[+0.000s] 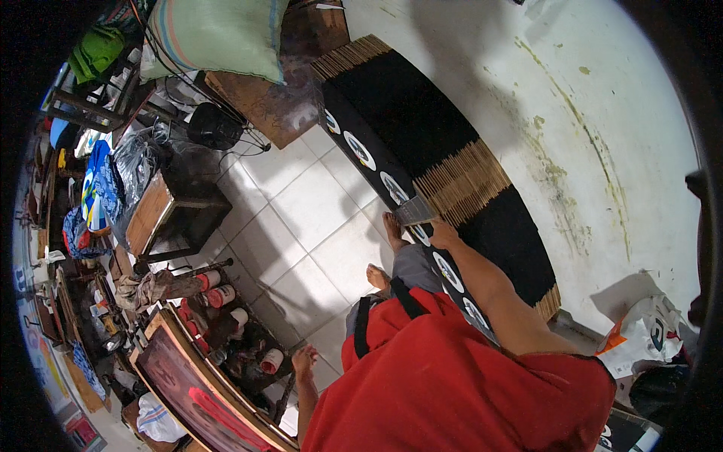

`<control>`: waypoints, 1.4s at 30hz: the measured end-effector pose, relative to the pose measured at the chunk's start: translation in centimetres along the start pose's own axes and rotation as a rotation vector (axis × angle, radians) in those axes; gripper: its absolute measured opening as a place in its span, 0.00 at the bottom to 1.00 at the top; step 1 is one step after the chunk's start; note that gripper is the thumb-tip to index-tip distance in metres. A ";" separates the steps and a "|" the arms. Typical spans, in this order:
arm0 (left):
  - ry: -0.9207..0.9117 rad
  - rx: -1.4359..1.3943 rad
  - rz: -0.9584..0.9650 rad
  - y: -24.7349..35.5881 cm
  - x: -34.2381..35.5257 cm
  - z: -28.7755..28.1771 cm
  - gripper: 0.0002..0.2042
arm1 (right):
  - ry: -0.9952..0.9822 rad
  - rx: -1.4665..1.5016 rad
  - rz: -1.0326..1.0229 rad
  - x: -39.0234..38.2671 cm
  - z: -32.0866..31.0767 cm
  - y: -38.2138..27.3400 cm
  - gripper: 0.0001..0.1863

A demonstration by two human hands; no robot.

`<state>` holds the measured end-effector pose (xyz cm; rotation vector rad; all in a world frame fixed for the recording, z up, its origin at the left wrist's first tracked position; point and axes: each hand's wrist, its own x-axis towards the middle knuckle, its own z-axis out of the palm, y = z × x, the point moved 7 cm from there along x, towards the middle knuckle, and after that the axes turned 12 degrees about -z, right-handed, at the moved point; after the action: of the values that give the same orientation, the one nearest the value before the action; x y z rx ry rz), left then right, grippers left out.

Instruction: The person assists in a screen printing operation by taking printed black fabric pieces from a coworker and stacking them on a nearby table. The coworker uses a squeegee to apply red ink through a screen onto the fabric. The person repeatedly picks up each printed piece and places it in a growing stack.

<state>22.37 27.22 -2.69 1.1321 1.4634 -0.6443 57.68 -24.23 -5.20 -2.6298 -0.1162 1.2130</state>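
Note:
My right hand [446,236] reaches forward to the inner edge of a long, curved-looking row of black and brown thin-edged pieces [407,113]. Its fingers are bent down beside the corner of a flat grey rectangular piece [413,211]; what they grip is partly hidden. Along the row's near side runs a black strip [376,167] with several round white printed emblems [359,151]. Low at my left side, my left hand [304,360] hangs with loosely curled, parted fingers and holds nothing. It is nearest to a rack with red-stained paint containers [272,361].
A wood-framed screen [199,392] with red smears leans at lower left. Beyond the white floor tiles [301,203] stand a wooden box-like stool [177,215], a black fan-like object [215,126] and a stuffed pale green sack [215,38]. A white plastic bag [644,331] lies at right.

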 end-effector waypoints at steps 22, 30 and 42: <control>-0.121 0.189 0.039 -6.3 -0.3 5.0 0.10 | 0.122 0.175 -0.038 -10.7 9.3 0.2 0.39; -0.150 -0.140 0.102 -4.4 -1.2 7.7 0.09 | 0.180 0.183 -0.054 -13.0 10.7 4.8 0.27; -0.178 -0.015 0.102 -19.0 -6.8 13.5 0.10 | 0.324 0.515 -0.371 -14.5 13.3 8.3 0.24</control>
<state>10.56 6.07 -3.07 1.1019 1.2493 -0.6450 37.90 -32.25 -4.95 -2.1835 -0.1925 0.5866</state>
